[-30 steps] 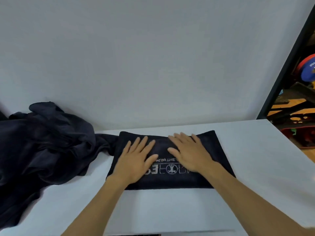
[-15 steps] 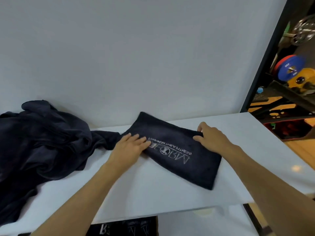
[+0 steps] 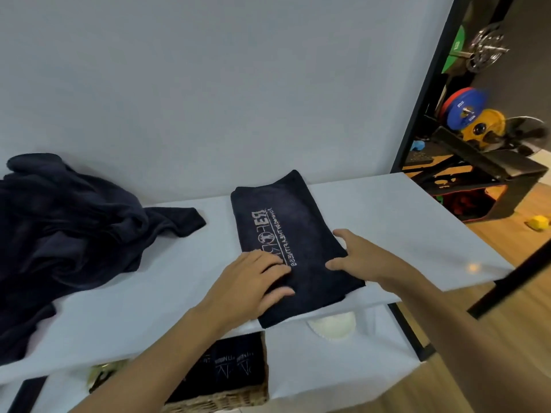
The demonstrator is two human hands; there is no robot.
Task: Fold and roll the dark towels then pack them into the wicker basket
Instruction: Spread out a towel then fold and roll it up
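A folded dark towel (image 3: 293, 234) is lying on the white counter (image 3: 396, 231), its near end hanging over the near edge. The left hand (image 3: 253, 283) is pressing flat on its near-left part, fingers straight. The right hand (image 3: 359, 259) is resting on its right edge, thumb on top; I cannot tell whether it is pinching. A heap of dark towels (image 3: 68, 222) is crowding the counter's left end. Below the near edge, a wicker basket (image 3: 220, 399) is holding rolled towels (image 3: 235, 365).
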